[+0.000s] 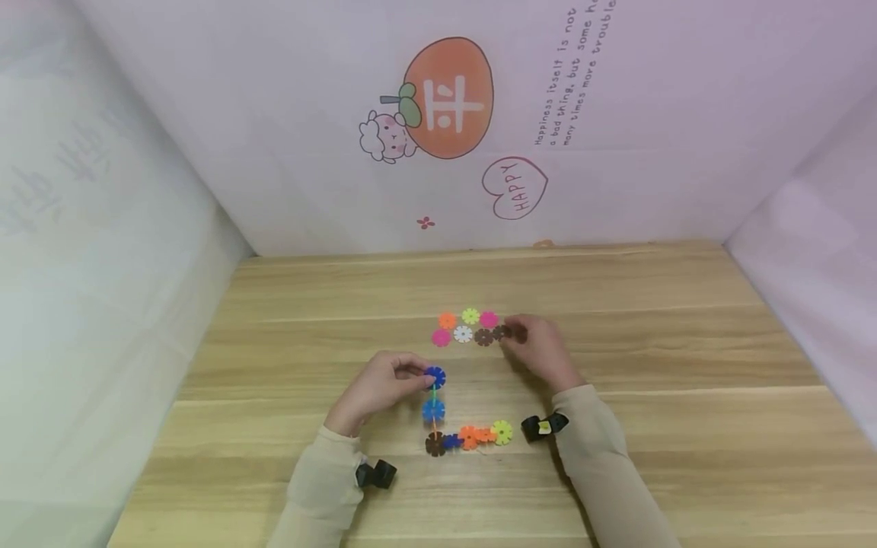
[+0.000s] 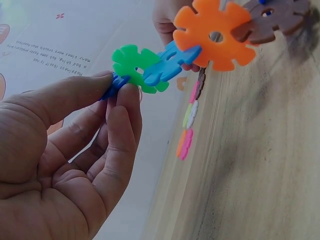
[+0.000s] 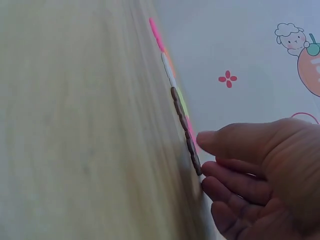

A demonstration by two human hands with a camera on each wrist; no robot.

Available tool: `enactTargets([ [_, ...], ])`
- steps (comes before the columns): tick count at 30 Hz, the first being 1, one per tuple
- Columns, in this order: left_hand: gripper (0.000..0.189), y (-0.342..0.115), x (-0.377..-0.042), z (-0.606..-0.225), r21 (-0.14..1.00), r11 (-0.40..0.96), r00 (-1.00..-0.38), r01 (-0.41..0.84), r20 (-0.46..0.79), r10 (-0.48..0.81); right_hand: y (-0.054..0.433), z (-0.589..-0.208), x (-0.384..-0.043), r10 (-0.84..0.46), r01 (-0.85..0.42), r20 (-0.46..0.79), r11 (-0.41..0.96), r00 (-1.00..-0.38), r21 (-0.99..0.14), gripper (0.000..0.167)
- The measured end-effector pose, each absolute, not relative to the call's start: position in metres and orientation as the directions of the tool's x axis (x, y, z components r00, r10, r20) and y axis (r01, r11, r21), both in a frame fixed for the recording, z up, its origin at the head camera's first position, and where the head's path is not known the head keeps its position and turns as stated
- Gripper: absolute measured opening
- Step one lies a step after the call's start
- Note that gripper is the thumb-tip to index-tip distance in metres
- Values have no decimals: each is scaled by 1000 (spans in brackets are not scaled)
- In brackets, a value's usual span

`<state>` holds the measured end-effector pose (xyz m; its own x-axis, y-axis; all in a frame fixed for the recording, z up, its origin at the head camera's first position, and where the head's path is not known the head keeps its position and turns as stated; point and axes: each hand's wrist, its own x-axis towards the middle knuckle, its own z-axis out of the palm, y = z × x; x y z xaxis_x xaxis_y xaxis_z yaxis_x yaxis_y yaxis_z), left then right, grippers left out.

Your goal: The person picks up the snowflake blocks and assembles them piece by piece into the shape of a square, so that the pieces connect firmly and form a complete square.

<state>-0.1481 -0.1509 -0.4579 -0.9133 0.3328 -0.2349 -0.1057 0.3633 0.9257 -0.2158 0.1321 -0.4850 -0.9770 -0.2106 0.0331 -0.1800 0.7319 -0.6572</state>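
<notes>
My left hand (image 1: 384, 387) pinches a dark blue notched disc (image 1: 438, 373) between thumb and fingers. It is one end of an L-shaped chain of interlocking plastic discs. From it run a green disc (image 2: 124, 57), a light blue disc (image 1: 428, 411), an orange disc (image 2: 197, 27) and a brown corner disc (image 1: 430, 439). The other leg goes right through dark blue and orange discs to a yellow disc (image 1: 507, 428). My right hand (image 1: 543, 352) is at a loose brown disc (image 1: 499, 335), fingertips right at its edge, thumb and fingers apart in the right wrist view.
Beside that brown disc lie several loose discs: another brown one (image 1: 480, 341), a white one (image 1: 459, 338), pink ones (image 1: 437, 340), an orange one (image 1: 443, 323) and a yellow one (image 1: 467, 318). A printed white cloth (image 1: 308, 175) hangs behind the wooden table (image 1: 685, 342).
</notes>
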Motion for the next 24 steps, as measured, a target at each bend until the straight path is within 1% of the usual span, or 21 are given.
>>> enactTargets([
  [5,21,-151,-148,-458,927,358,-911,-107,-236,339,130,-487,-218,-239,-193,16,740,-971,-644,43],
  [10,21,-150,-147,-457,931,348,-911,-111,-235,340,127,-488,-219,-257,-214,26,740,-966,-638,39],
  [18,21,-150,-147,-458,929,353,-913,-111,-236,334,130,-487,-218,-253,-183,-12,732,-967,-656,42],
  [20,20,-150,-147,-458,929,355,-914,-109,-234,332,132,-486,-219,-256,-179,-21,728,-966,-662,37],
  [24,20,-150,-147,-458,927,361,-914,-107,-234,331,136,-484,-218,-271,-187,-20,716,-963,-673,21],
])
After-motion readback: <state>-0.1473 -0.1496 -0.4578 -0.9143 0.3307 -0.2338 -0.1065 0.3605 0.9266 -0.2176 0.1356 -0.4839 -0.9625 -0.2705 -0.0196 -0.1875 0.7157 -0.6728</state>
